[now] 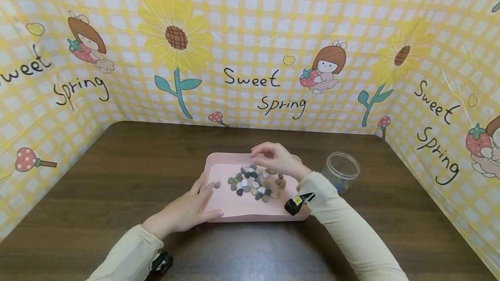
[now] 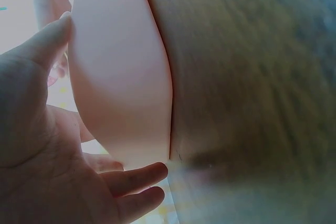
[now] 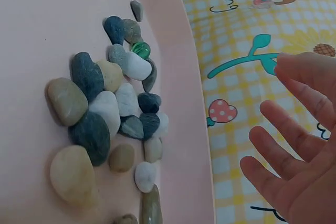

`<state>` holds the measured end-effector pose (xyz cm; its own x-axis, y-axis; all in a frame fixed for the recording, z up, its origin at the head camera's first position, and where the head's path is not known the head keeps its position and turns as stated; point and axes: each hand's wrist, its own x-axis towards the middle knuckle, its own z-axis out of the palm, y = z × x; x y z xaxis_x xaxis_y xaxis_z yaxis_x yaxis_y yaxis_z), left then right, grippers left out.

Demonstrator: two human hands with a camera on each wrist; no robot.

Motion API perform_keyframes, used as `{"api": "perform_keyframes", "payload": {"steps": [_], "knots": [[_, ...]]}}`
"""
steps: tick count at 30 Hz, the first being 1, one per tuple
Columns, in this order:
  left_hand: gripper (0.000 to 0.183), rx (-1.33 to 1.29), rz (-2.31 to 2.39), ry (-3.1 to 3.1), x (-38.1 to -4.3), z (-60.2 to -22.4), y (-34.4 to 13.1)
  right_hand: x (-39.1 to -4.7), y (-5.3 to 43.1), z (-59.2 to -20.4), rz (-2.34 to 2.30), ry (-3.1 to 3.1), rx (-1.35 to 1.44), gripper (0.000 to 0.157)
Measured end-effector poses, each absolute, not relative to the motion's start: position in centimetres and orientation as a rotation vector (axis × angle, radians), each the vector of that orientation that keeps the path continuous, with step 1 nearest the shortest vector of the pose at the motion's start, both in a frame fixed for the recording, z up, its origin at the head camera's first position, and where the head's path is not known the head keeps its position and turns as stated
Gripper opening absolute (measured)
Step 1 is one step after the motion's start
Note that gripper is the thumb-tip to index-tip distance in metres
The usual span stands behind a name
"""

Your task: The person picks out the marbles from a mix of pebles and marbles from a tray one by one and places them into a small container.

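Observation:
A shallow pink tray (image 1: 216, 205) holds a cluster of smooth pebbles (image 1: 255, 183) in grey, white and tan. Among them sits a green striped marble (image 3: 140, 50). My left hand (image 1: 185, 209) holds the tray's near left corner, thumb over the front rim and fingers along the left side. In the left wrist view its fingertips (image 2: 157, 171) reach round the outer wall. My right hand (image 1: 275, 159) is raised over the far rim, fingers loosely bent, with nothing seen in them. In the right wrist view those fingers (image 3: 278, 163) are spread apart beside the tray.
To the right of the tray stands a clear jar (image 1: 341, 168) with something dark bluish at its bottom. One grey pebble (image 1: 217, 184) lies apart near my left fingers. The dark wooden table (image 1: 117, 177) is enclosed by a yellow checked cloth (image 1: 250, 34).

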<state>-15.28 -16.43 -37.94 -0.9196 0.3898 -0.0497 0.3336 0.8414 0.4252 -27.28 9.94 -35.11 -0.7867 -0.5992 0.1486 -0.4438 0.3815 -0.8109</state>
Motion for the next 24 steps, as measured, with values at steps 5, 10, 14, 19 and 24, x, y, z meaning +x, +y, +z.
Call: {"api": "perform_keyframes", "payload": {"steps": [5,10,14,19,24], "knots": [[0.084,0.555,0.629,2.881,-15.4,-38.0,-16.4,-27.7,8.9,-35.4,-1.335,2.432,-0.970,0.023],[0.084,0.559,0.624,2.880,-15.4,-38.0,-16.5,-28.3,7.9,-36.2,-1.245,2.412,-1.010,0.021],[0.083,0.570,0.616,2.889,-15.4,-38.0,-16.4,-28.6,7.2,-36.8,-1.159,2.404,-1.037,0.019],[0.083,0.580,0.613,2.901,-15.4,-38.0,-16.4,-28.8,6.5,-37.4,-1.065,2.389,-1.081,0.017],[0.084,0.570,0.608,2.899,-15.4,-38.0,-16.5,-28.7,6.1,-37.9,-1.007,2.380,-0.989,0.015]]}}
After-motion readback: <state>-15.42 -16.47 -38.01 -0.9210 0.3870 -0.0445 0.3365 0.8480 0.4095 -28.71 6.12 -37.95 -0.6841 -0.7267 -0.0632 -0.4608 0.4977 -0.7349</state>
